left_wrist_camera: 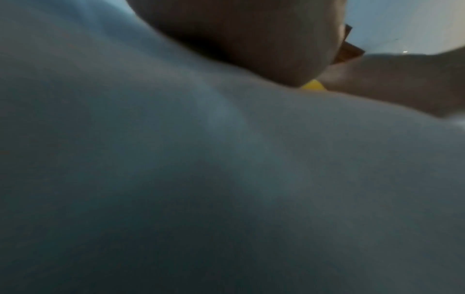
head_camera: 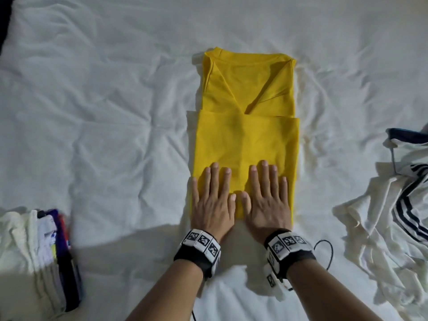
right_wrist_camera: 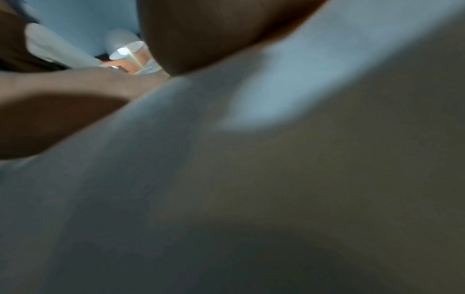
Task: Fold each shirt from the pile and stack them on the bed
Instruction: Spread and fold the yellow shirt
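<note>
Bedroom in a home: rumpled white quilted bed cover point(head_camera: 104, 100), folded clothes stack point(head_camera: 46, 262) at bed's near-left edge, loose white laundry point(head_camera: 389, 216) at right edge.

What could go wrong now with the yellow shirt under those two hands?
The yellow shirt is only partly folded, and both hands, left hand and right hand, press flat on its near end. Lifting it carelessly might undo the tucked sleeves. The bed sheet is wrinkled, so the folds may come out uneven. The folded stack looks tall and could tip.
</note>
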Demonstrator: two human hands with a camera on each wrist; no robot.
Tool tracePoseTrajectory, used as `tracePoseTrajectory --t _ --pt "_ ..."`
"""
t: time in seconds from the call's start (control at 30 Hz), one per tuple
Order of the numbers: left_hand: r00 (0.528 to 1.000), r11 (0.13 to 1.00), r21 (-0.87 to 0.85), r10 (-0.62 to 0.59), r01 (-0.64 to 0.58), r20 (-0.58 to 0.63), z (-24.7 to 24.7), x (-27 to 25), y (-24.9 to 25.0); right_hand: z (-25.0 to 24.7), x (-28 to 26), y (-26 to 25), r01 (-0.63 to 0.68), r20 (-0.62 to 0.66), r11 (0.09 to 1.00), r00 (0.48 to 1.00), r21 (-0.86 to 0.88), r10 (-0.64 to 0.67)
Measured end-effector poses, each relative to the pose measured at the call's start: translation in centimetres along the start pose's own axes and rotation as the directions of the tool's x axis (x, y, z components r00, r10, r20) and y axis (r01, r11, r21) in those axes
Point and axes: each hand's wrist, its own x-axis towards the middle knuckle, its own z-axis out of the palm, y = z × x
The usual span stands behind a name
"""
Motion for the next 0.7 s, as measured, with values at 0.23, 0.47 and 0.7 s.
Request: tracePoseTrajectory --t 0.23,0.47,0.7 --pt "0.988 0.986 0.062 -0.157 0.156 0.015 -0.6 -1.1 -2.2 0.0 -0.9 3.8 -0.017 0.034 0.999 0.999 -0.045 0.018" --pt "0.970 0.970 0.035 -0.243 0.242 0.000 -0.8 -1.3 -3.6 -0.3 -1.3 5.2 -0.032 0.064 0.998 0.997 -0.052 0.036" --pt "0.994 0.996 -0.008 0.086 -0.086 0.070 -4.9 -3.2 -3.9 -3.9 -4.3 4.8 0.179 0.065 0.976 0.983 -0.123 -0.172"
